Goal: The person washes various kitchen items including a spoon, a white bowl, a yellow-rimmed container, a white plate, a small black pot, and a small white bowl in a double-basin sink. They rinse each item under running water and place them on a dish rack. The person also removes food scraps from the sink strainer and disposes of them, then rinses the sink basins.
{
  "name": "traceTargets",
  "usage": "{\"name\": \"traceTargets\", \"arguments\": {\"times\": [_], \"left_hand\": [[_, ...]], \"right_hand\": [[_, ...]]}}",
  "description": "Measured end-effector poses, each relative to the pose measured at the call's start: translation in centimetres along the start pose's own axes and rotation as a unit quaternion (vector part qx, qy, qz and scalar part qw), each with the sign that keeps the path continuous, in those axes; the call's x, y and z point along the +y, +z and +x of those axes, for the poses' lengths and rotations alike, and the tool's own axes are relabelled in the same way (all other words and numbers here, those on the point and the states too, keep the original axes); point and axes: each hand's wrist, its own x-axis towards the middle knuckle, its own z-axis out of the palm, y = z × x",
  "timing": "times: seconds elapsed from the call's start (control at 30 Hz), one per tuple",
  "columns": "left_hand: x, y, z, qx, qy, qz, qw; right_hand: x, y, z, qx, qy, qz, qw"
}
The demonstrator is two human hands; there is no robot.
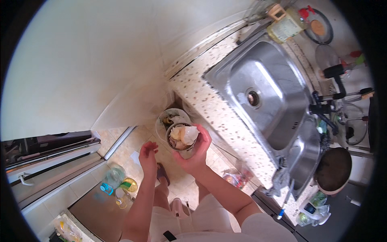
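My right hand (196, 151) holds a small round metal container (181, 148) by its side. Inside it lie pale eggshells (188, 135) and other light scraps, heaped to the rim. To its left, my left hand (148, 152) is raised with its fingers loosely curled and nothing seen in them. Just beyond the container, a white bin (157, 128) stands on the floor and holds some scraps; the container hides part of it.
On the right, a speckled countertop (208, 106) holds a double steel sink (257, 118). Plastic bottles (114, 177) stand at the lower left. A filled plastic bag (235, 179) lies by the cabinet. A dark pan (334, 169) is beside the smaller basin. A white wall rises at the upper left.
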Motion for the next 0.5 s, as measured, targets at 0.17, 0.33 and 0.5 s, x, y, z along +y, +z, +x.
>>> {"name": "traceTargets", "arguments": {"times": [0.17, 0.33, 0.5], "left_hand": [[-10.1, -4.7, 0.7, -0.007, -0.007, -0.001, 1.000], [-17.0, -5.7, 0.3, -0.037, -0.007, -0.006, 0.999], [-19.1, -6.1, 0.6, -0.065, -0.012, 0.015, 0.998]], "right_hand": [[15.8, 3.7, -7.9, -0.028, 0.117, -0.129, 0.984], [35.3, 6.9, -9.2, -0.246, 0.274, -0.515, 0.774], [37.9, 6.9, -9.2, -0.223, 0.221, -0.522, 0.793]]}}
